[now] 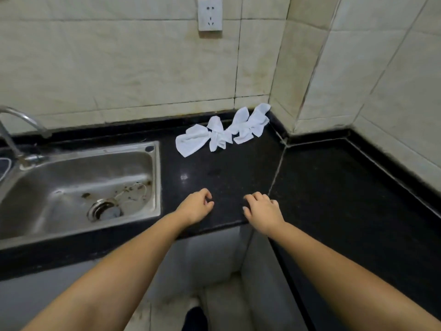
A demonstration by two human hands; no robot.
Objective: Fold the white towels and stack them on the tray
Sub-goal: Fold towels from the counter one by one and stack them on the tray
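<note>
White towels (pixel 223 131) lie in a crumpled bunch at the far side of the black surface (pixel 322 187), close to the tiled wall (pixel 119 68) and the corner. They are not folded. They are well apart from both hands, far beyond the fingers and a little to the right.

The metal sink (pixel 156 177) sits on the left, sunk into the surface, with its tap (pixel 21 118) bent over it at the far left.

The left hand (pixel 196 206) rests near the front edge of the surface, just right of the sink. Its fingers are loosely curled and hold nothing. The right hand (pixel 262 207) rests beside it, near but not touching, fingers loosely bent, also holding nothing.

A white wall socket (pixel 210 14) sits high on the wall.
</note>
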